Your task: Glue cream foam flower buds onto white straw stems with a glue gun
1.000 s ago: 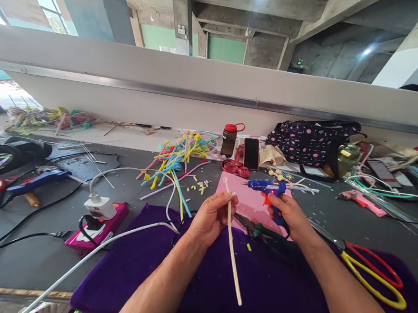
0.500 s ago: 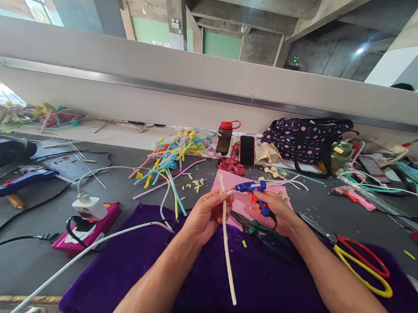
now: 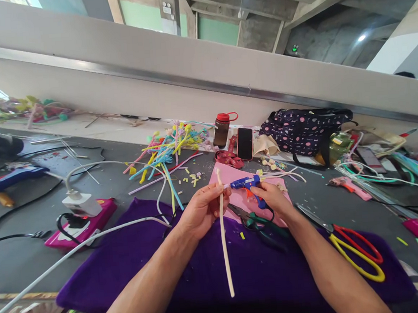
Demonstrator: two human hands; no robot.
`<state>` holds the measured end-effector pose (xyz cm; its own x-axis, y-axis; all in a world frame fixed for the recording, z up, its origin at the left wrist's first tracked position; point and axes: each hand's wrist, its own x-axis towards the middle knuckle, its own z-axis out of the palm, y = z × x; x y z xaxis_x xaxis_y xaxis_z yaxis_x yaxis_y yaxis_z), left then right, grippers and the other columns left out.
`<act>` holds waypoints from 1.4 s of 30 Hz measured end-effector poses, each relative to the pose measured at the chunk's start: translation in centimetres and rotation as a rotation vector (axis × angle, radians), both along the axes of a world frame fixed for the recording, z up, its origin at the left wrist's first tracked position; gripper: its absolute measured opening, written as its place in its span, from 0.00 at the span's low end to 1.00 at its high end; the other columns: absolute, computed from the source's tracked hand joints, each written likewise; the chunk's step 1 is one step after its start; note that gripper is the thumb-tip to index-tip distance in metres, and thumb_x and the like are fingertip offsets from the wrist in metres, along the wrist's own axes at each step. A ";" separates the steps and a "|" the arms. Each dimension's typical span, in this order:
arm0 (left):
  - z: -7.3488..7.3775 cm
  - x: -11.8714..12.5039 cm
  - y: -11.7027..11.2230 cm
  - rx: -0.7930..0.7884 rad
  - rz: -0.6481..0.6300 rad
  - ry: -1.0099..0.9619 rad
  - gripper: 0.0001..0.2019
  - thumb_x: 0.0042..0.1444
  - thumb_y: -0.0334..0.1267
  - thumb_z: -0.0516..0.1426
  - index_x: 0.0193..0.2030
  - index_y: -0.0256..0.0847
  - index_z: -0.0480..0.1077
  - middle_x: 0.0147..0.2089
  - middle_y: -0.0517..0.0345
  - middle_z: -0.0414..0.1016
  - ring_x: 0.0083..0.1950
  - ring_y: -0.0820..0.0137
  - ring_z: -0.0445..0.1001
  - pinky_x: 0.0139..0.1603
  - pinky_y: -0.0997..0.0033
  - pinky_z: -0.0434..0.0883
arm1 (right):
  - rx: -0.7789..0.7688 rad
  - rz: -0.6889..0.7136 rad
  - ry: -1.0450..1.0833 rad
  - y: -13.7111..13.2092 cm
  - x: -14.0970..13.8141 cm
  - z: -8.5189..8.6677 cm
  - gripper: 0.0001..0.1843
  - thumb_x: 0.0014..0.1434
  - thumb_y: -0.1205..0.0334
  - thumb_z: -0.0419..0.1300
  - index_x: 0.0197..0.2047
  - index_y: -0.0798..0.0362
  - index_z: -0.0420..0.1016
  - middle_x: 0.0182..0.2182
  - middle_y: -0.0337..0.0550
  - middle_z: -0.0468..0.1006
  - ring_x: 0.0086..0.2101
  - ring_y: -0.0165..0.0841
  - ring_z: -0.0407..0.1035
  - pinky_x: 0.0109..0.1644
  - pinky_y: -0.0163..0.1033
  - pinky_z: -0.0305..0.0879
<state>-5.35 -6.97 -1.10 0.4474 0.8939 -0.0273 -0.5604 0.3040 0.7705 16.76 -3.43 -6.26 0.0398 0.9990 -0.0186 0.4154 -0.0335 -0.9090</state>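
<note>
Pinching a cream stem (image 3: pixel 225 243), the left hand (image 3: pixel 202 209) is closed; the right hand (image 3: pixel 274 197) grips a blue glue gun (image 3: pixel 244 182)

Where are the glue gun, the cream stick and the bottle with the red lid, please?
Glue gun (image 3: pixel 244 183): head view, on its blue body.
Cream stick (image 3: pixel 225 243): head view, on its long lower part.
Bottle (image 3: pixel 221 133): head view, on the middle of its dark body.

Blue glue gun (image 3: pixel 244 182) brought leftward, nozzle now just beside left hand (image 3: pixel 201 208).
</note>
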 end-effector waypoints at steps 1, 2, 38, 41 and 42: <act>0.0 0.0 0.0 0.005 0.003 -0.001 0.10 0.46 0.40 0.60 0.26 0.33 0.69 0.23 0.61 0.61 0.21 0.81 0.55 0.17 0.80 0.51 | 0.016 -0.007 -0.052 0.1 0.2 0.0 0.16 0.50 0.51 0.57 0.30 0.57 0.72 0.20 0.37 0.70 0.19 0.25 0.59 0.20 0.31 0.52; 0.0 0.0 0.0 0.009 0.007 -0.005 0.10 0.46 0.39 0.60 0.26 0.33 0.69 0.23 0.61 0.61 0.21 0.81 0.55 0.17 0.80 0.51 | 0.031 -0.015 -0.106 0.1 0.4 0.1 0.15 0.50 0.52 0.57 0.30 0.57 0.73 0.20 0.38 0.70 0.19 0.26 0.60 0.21 0.31 0.52; -2.0 2.4 -1.1 -0.078 -0.171 0.198 0.10 0.48 0.40 0.59 0.26 0.33 0.69 0.20 0.60 0.65 0.16 0.83 0.56 0.14 0.82 0.49 | 0.474 0.294 -0.018 -6.2 -3.1 4.7 0.03 0.53 0.68 0.58 0.30 0.54 0.73 0.25 0.39 0.71 0.25 0.28 0.64 0.27 0.33 0.59; -2.0 2.3 -1.1 -0.082 -0.209 0.208 0.09 0.47 0.39 0.59 0.27 0.32 0.69 0.22 0.60 0.66 0.16 0.83 0.56 0.14 0.82 0.48 | 0.468 0.309 -0.030 -6.2 -3.1 4.6 0.04 0.54 0.69 0.56 0.31 0.54 0.72 0.25 0.39 0.71 0.24 0.28 0.64 0.26 0.33 0.58; -2.0 2.3 -1.0 -0.081 -0.220 0.210 0.09 0.47 0.38 0.59 0.27 0.32 0.69 0.22 0.59 0.66 0.16 0.83 0.57 0.14 0.82 0.48 | 0.470 0.317 -0.034 -6.2 -3.2 4.5 0.04 0.53 0.69 0.56 0.31 0.54 0.72 0.25 0.39 0.71 0.24 0.28 0.64 0.26 0.33 0.58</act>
